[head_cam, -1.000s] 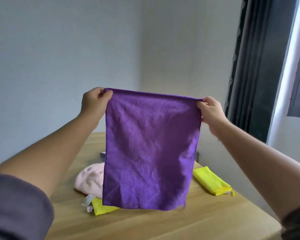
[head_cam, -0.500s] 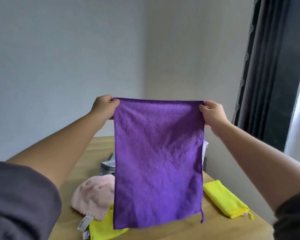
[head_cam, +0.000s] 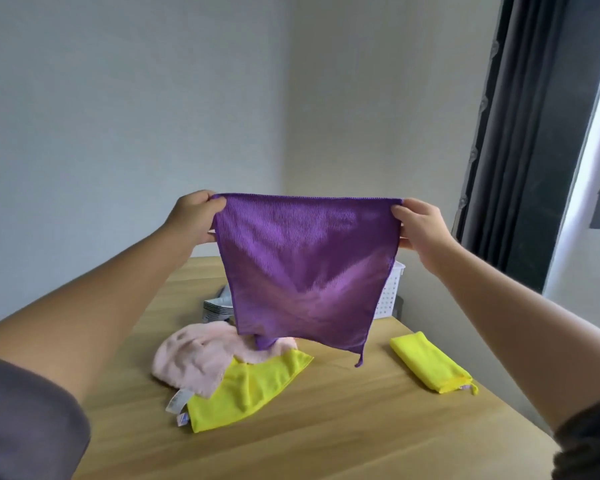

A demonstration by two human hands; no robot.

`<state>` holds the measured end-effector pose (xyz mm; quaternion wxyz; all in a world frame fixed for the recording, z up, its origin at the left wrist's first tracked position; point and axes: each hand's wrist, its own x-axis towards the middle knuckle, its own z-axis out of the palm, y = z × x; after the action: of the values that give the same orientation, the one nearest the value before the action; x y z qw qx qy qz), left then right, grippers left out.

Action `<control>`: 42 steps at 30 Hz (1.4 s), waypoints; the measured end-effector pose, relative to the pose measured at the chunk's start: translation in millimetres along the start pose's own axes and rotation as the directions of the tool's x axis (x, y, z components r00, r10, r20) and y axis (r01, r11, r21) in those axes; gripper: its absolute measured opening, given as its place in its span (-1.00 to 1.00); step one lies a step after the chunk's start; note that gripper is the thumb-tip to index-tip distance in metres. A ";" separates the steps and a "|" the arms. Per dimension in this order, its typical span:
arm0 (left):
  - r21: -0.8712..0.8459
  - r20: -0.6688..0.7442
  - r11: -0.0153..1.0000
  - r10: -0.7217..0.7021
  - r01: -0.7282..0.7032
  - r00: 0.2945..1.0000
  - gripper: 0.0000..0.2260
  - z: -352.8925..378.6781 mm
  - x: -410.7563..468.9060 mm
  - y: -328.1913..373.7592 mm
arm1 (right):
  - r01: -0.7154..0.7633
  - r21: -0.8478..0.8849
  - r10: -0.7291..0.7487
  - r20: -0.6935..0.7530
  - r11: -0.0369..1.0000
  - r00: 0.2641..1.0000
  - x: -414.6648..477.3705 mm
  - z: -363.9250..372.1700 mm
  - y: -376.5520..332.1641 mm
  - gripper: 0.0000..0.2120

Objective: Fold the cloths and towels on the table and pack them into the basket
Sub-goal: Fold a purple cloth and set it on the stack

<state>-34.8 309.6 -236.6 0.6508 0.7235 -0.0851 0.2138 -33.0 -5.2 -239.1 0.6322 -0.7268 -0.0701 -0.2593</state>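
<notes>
purple cloth (head_cam: 305, 271) above wooden table (head_cam: 326, 431)

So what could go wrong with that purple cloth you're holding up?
1. The left hand and right hand only pinch the top corners of the purple cloth. If one slips, it may flop onto the pile.
2. Its lower edge hangs right by the pink towel and the unfolded yellow cloth, so laying it down there could muddle them.
3. It hides most of the basket, so packing could be awkward.
</notes>
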 end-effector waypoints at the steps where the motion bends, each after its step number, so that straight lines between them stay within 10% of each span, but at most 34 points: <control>1: -0.002 0.014 1.000 -0.024 0.024 1.000 -0.82 -2.3 -16.9 -7.6 | -0.034 0.001 0.033 0.016 0.999 0.999 -16.6 -2.6 8.1 -0.74; 15: 0.042 0.121 0.896 -0.443 0.442 0.888 -0.89 -18.2 -193.7 -174.5 | -0.487 -0.224 0.536 0.321 0.844 0.781 -194.8 -37.5 135.4 -0.78; 22: 0.230 -0.017 0.900 -0.377 0.370 0.926 -0.88 -5.0 -177.5 -201.8 | -0.546 -0.196 0.578 0.344 0.815 0.740 -186.6 -30.5 166.8 -0.80; 32: 0.541 -0.090 0.803 -0.241 0.250 0.966 -0.91 35.7 -113.3 -245.2 | -0.401 -0.461 0.456 0.009 0.792 0.890 -136.1 4.5 231.2 -0.83; 42: 0.865 0.127 0.486 0.027 -0.124 0.992 -0.78 40.9 -110.6 -283.8 | -0.035 -0.932 0.264 0.066 0.360 0.962 -132.0 28.4 254.2 -0.64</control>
<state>-11.6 291.7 -542.5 0.1815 0.9579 -0.0284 0.2208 -28.5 3.2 -526.7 0.1280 -0.9806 0.0890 -0.1192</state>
